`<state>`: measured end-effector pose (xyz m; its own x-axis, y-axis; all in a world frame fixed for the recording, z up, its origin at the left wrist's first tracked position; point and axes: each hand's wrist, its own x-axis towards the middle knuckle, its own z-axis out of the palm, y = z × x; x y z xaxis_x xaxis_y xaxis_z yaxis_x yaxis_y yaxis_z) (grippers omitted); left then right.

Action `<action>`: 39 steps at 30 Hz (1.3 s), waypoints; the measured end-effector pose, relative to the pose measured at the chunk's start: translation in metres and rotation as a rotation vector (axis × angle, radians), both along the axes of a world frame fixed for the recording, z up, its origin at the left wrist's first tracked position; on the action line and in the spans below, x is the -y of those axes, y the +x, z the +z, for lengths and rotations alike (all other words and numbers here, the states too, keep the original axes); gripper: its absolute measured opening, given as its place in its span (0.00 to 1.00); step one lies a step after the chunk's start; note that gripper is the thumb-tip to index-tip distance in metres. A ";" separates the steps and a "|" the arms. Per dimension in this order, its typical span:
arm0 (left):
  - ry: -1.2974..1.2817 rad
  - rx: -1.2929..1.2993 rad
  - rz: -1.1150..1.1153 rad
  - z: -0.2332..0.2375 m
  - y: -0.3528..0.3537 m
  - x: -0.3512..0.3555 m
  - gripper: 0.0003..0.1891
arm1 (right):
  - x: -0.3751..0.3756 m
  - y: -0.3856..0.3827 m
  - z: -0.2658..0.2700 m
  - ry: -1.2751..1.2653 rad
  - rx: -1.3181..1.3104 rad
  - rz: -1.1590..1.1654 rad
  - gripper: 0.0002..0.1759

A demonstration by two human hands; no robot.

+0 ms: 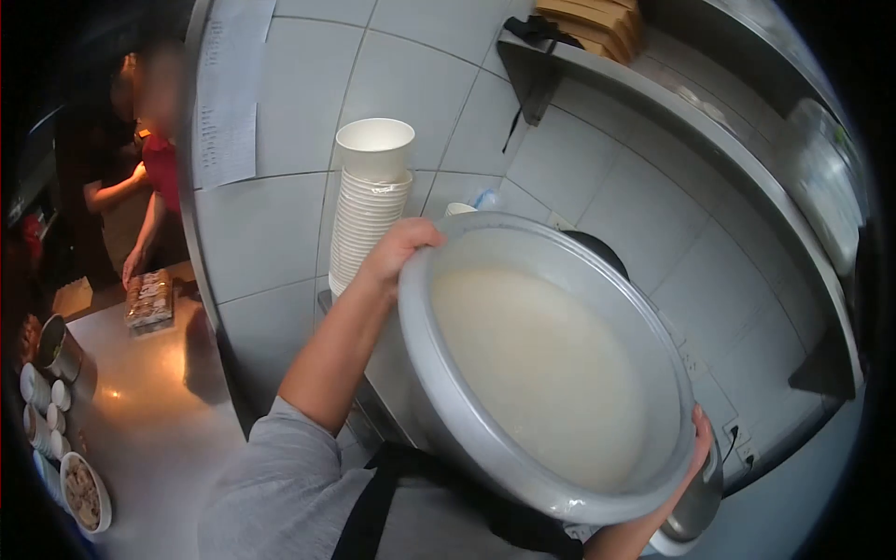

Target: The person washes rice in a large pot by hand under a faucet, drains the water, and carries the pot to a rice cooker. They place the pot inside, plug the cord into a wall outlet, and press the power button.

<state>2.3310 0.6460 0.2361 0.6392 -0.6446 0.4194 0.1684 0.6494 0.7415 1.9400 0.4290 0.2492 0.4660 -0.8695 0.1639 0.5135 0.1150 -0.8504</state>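
A large silver metal pot (439, 373) with a wide rim is held up in front of my body, tilted, with cloudy whitish liquid (541, 364) inside. My left hand (408, 245) grips its rim at the upper left, fingers wrapped over the edge. At the lower right side, my right hand (695, 443) holds the pot's outer wall, with most of the fingers hidden behind it. A tall stack of white paper bowls (369, 219) stands just beyond my left hand, against the tiled wall.
A metal shelf (691, 121) with cardboard boxes (593, 26) runs along the upper right. At left, a steel counter (154, 401) bears containers and a bowl of food (84, 493). Two people (159, 173) stand beyond it. Plugs and sockets (735, 431) are low on the right wall.
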 end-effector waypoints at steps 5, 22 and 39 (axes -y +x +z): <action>0.042 -0.026 -0.133 0.003 0.049 0.040 0.10 | 0.003 0.060 -0.018 -0.379 -0.141 -0.348 0.25; 0.222 -0.018 -0.224 0.003 0.153 0.150 0.16 | 0.063 0.153 -0.023 -0.176 -0.217 -0.384 0.22; 0.528 0.106 -0.039 -0.095 0.153 0.147 0.30 | 0.176 0.079 -0.130 -0.139 -0.758 -0.190 0.25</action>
<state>2.4843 0.4991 0.1414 0.5822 -0.8077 0.0931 0.0915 0.1789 0.9796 2.0195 0.2532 0.1193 0.3396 -0.9402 -0.0258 -0.2112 -0.0495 -0.9762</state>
